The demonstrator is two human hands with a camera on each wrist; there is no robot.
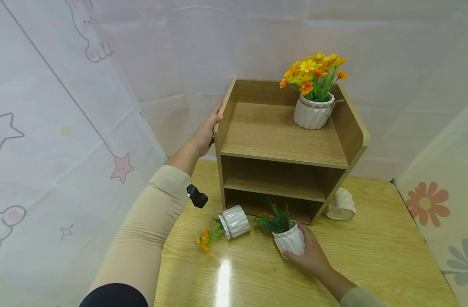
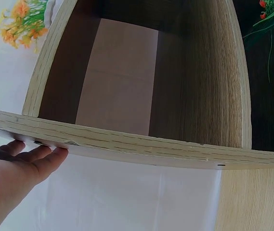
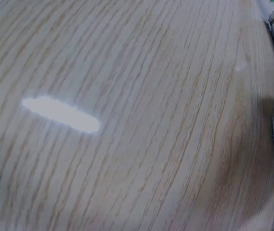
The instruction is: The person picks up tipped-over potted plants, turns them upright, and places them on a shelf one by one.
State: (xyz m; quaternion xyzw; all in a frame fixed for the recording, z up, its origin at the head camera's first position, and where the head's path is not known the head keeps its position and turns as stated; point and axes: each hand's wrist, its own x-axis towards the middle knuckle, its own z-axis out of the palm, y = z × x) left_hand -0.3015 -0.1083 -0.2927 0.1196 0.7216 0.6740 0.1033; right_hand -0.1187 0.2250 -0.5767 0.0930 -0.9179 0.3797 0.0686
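Observation:
In the head view a small wooden shelf (image 1: 283,160) stands on the table. My left hand (image 1: 204,132) rests against the outside of its left side panel; in the left wrist view the fingertips (image 2: 55,156) touch that panel. With my right hand (image 1: 312,256) I grip a white ribbed flowerpot (image 1: 289,239) with red flowers and green leaves, tilted in front of the shelf's bottom opening. Another white flowerpot (image 1: 235,221) with orange flowers lies on its side to the left of it. On the top shelf, at the right, an upright white flowerpot (image 1: 312,113) holds yellow and orange flowers.
A white bumpy pot (image 1: 340,205) lies on its side to the right of the shelf. The wood-grain table (image 1: 383,256) reflects a bright light. Printed cloth (image 1: 203,47) hangs behind and at both sides.

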